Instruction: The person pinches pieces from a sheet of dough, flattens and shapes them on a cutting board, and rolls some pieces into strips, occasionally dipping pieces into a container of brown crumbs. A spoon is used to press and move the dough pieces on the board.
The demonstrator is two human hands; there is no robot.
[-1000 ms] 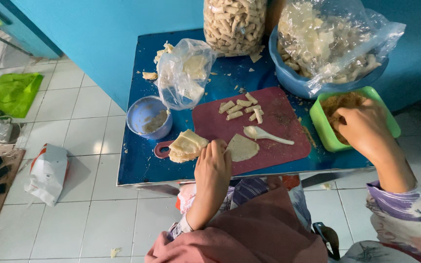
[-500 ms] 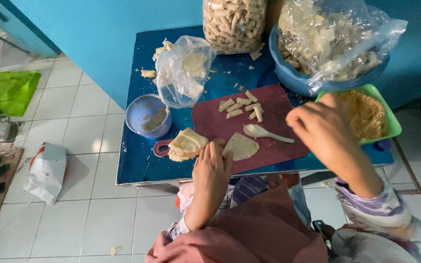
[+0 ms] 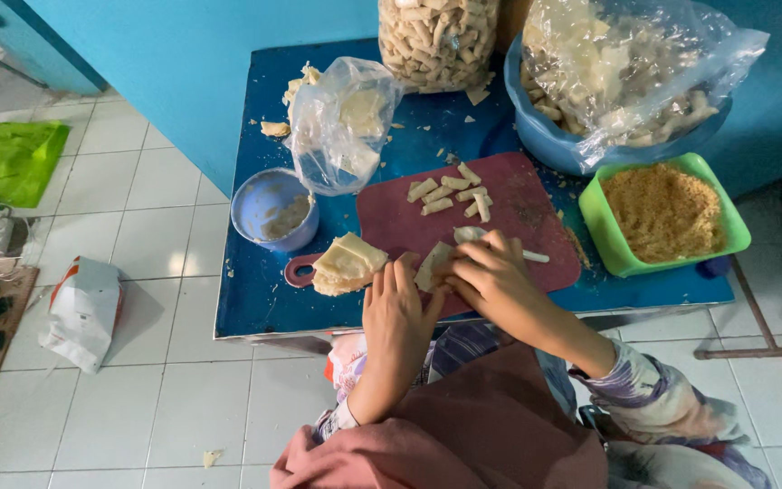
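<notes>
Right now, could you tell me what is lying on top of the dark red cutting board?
On the cutting board lie small rolled pieces, a white spoon and a pale wrapper sheet. The left hand and right hand cover the wrapper's centre.

- The single head view looks steeply down from above the person's own head onto the blue table (image 3: 255, 299).
- It faces forward, toward the blue wall (image 3: 201, 54) behind the table.
- The table fills the frame's upper middle, fairly near; tiled floor (image 3: 138, 407) shows left of the table and below it.
- No second view shares the scene.
</notes>
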